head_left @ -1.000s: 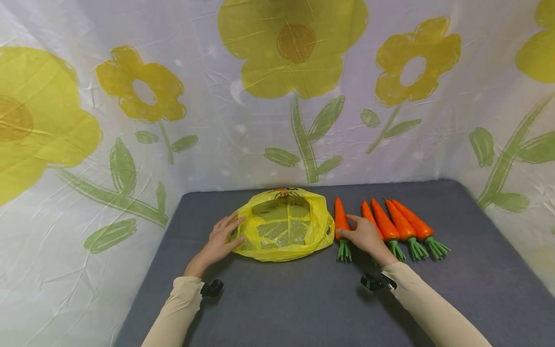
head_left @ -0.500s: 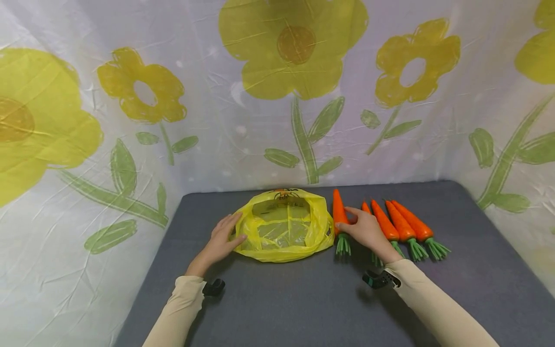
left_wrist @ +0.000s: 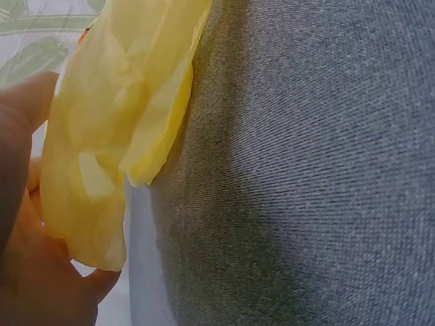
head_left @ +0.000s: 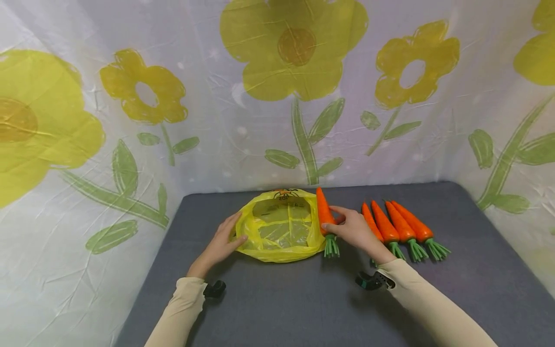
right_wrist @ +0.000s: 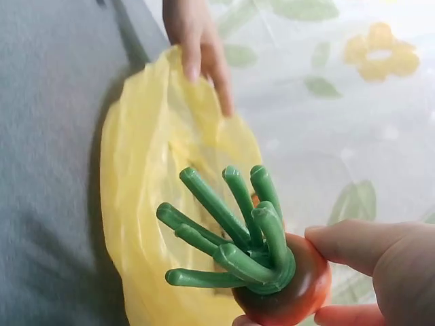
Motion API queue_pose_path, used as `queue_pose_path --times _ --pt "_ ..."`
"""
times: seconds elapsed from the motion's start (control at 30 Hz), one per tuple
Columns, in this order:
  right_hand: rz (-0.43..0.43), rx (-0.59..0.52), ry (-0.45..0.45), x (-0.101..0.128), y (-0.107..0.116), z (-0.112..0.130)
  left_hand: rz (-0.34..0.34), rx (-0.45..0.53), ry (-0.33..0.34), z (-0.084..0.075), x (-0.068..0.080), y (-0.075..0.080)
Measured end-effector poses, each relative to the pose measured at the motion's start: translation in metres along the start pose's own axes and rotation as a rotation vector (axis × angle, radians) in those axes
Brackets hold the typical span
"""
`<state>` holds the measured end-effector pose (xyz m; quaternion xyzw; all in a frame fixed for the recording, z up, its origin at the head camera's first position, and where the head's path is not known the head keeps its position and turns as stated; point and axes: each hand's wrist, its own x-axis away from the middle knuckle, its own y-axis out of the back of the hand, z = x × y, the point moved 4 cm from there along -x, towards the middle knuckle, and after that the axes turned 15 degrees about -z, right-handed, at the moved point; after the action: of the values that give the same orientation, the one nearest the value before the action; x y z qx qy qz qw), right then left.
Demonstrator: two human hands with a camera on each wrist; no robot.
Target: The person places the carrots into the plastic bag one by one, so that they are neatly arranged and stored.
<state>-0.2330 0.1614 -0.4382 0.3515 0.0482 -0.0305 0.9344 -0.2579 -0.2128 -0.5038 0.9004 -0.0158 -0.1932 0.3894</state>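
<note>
A yellow plastic bag (head_left: 282,254) lies on the table with its mouth spread wide, facing up. At its left edge, my left hand (head_left: 219,244) touches the rim with fairly straight fingers, thumb apart from them; the left wrist view has the bag's yellow film (left_wrist: 102,136) against these fingers. My right hand (head_left: 353,230) grips an orange carrot (head_left: 323,207) between thumb and fingers, near its green stem end. This carrot is over the bag's right edge, tip pointing away from me. In the right wrist view, its green stems (right_wrist: 234,255) cover part of the bag.
Several more carrots (head_left: 388,225) lie side by side to the right, stems toward me; the forearm side of my right hand partly hides the nearest. A grey table (head_left: 282,299) bears everything. Behind and beside it hangs a white cloth (head_left: 208,120) with yellow flowers.
My right hand has lifted the carrot from its place beside the bag and carried it left to the bag's right edge. My left hand stays nearly still at the rim.
</note>
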Motion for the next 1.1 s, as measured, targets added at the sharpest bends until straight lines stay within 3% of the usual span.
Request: queue_pose_path --times 0.23,0.5,0.8,1.1 --pt "0.036 -0.049 -0.011 0.005 -0.017 0.015 0.051 0.012 -0.006 -0.001 0.004 -0.005" --pt "0.069 -0.089 -0.010 0.010 -0.040 0.024 0.140 0.045 0.061 0.003 0.009 -0.012" --pt "0.136 -0.176 -0.045 0.011 -0.063 0.027 0.145 0.056 0.067 0.013 0.015 -0.014" --pt "0.146 -0.169 -0.081 0.008 -0.078 0.031 0.177 0.060 0.085 0.019 0.017 -0.016"
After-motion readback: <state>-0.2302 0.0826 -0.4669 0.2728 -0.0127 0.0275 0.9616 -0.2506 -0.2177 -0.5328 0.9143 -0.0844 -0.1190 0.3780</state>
